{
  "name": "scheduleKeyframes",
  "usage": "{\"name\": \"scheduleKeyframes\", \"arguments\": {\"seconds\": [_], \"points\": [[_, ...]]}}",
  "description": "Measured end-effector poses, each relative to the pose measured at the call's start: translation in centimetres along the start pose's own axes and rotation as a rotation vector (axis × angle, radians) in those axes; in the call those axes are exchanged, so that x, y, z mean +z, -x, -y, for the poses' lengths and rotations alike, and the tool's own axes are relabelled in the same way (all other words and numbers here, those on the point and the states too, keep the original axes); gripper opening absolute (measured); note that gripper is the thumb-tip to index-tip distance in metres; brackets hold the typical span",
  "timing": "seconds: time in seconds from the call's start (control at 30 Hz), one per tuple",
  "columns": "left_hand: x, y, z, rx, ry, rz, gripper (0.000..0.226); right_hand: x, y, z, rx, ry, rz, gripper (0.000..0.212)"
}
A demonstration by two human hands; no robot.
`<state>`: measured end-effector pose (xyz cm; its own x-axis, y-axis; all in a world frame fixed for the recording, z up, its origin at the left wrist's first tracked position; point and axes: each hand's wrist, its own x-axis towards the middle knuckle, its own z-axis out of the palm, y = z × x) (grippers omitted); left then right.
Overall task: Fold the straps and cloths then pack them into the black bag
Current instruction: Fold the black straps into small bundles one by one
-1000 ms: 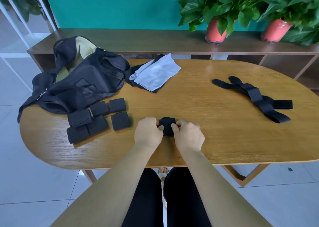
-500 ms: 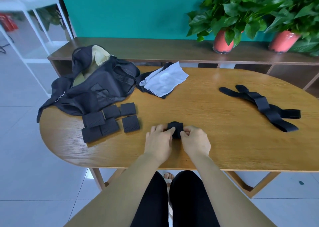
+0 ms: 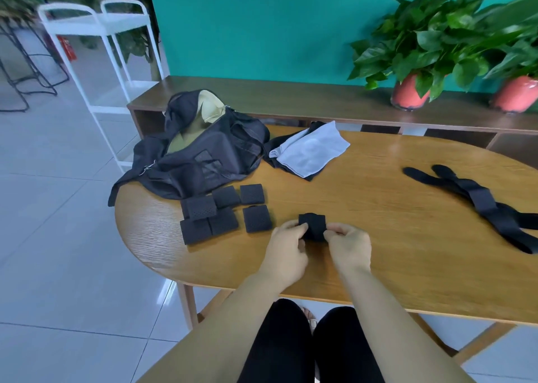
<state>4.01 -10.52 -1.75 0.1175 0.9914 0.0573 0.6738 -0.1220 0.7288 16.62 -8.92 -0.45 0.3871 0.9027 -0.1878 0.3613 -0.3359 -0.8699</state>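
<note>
The counter (image 3: 378,208) is bare across its middle. The black bag (image 3: 203,161) gapes open over the far-left edge. Loose straps (image 3: 480,202) lie near the right edge, cloths (image 3: 308,149) beside the bag, and folded straps (image 3: 221,210) in front of it. The left hand (image 3: 286,251) and right hand (image 3: 349,244) pinch a bundled strap (image 3: 313,226) near the front edge.

- Oval wooden worktop (image 3: 378,208), grain running along its length.
- Black bag (image 3: 203,161) at the far left end, open, its edge hanging over the rim.
- Six folded pads (image 3: 222,221) clustered just in front of the bag, some touching.
- Pale cloth (image 3: 308,149) lying on a dark cloth (image 3: 276,145), beside the bag.
- Loose straps (image 3: 480,205) crossed at the right end.
- Small bundle (image 3: 313,226) near the front edge, pinched by the left hand (image 3: 286,248) and the right hand (image 3: 348,244); whether it rests on the wood is unclear.
</note>
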Motion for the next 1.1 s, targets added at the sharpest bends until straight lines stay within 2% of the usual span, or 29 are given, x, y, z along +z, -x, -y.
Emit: {"name": "scheduleKeyframes", "arguments": {"seconds": [0.2, 0.33, 0.57, 0.83, 1.1], "points": [[-4.8, -0.2, 1.4, 0.053, -0.036, -0.198, 0.046, 3.7, 0.9, 3.6, -0.117, -0.204, 0.035, 0.022], [-8.4, -0.7, 3.7, -0.001, -0.194, -0.278, 0.046, 7.4, 1.0, 6.1, -0.194, -0.173, 0.129, 0.023], [-11.6, -1.9, 7.6, -0.133, -0.48, -0.279, 0.049, 12.2, 0.8, 8.5, -0.296, 0.013, 0.194, 0.03], [-11.8, -2.2, 9.0, -0.192, -0.633, -0.276, 0.046, 14.3, 0.0, 8.4, -0.383, 0.175, 0.27, 0.033], [-11.4, -1.9, 7.9, -0.173, -0.601, -0.311, 0.042, 13.0, 0.1, 8.3, -0.395, 0.178, 0.256, 0.032]]}}
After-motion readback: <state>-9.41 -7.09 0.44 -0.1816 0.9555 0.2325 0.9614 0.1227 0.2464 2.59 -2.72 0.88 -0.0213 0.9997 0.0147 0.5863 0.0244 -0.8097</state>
